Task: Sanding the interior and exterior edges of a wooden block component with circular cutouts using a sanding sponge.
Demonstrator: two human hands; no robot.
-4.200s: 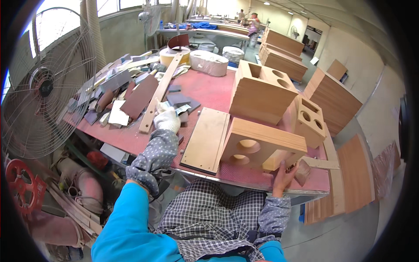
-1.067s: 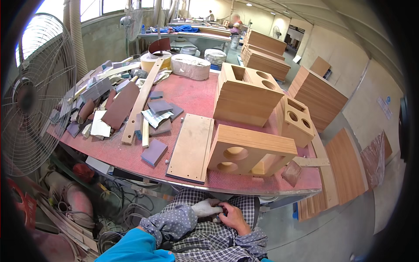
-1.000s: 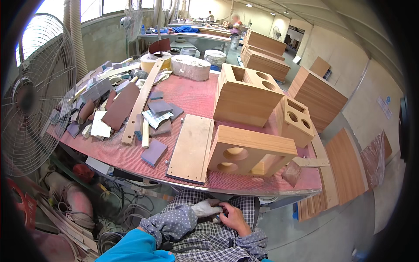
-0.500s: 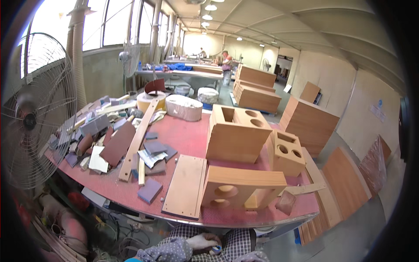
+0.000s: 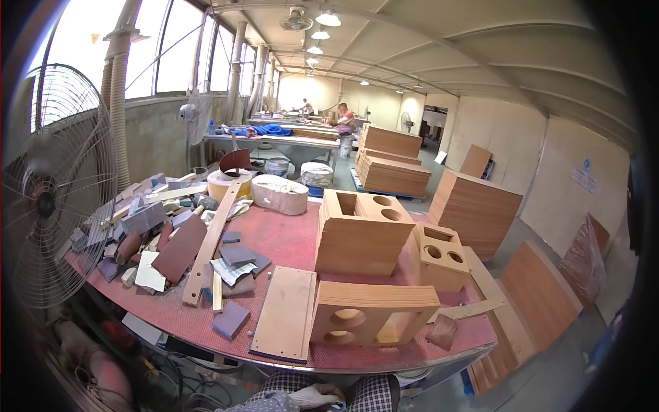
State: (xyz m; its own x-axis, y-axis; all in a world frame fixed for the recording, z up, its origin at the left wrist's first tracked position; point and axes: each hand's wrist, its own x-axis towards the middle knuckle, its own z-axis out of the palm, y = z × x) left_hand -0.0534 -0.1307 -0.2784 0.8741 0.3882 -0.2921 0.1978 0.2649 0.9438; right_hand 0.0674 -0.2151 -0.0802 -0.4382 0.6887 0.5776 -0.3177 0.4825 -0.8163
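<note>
At the bottom edge, low in front of my checked clothing, is my left hand (image 5: 312, 397) in a white glove, its fingers curled. A small blue-and-white thing shows beside the fingers, mostly cut off by the edge; I cannot make out what it is. My right hand does not show. On the table above stands a stack of wooden panels (image 5: 374, 296) on edge, with two round holes and a rectangular opening. To its left lies a flat wooden board (image 5: 283, 312) with small holes near its ends.
The red-topped table (image 5: 274, 240) bears two more cut-out panel stacks (image 5: 360, 244) (image 5: 439, 264), sanding blocks (image 5: 230, 320), a long wooden strip (image 5: 211, 247) and a white wrapped bundle (image 5: 280, 194). A caged fan (image 5: 48, 192) stands left. Panel stacks (image 5: 473, 209) stand right; people work far back.
The view has tilted upward, so the table sits lower in the picture. My left hand now shows nearer the bottom edge, with less of the sleeve and the small thing visible.
</note>
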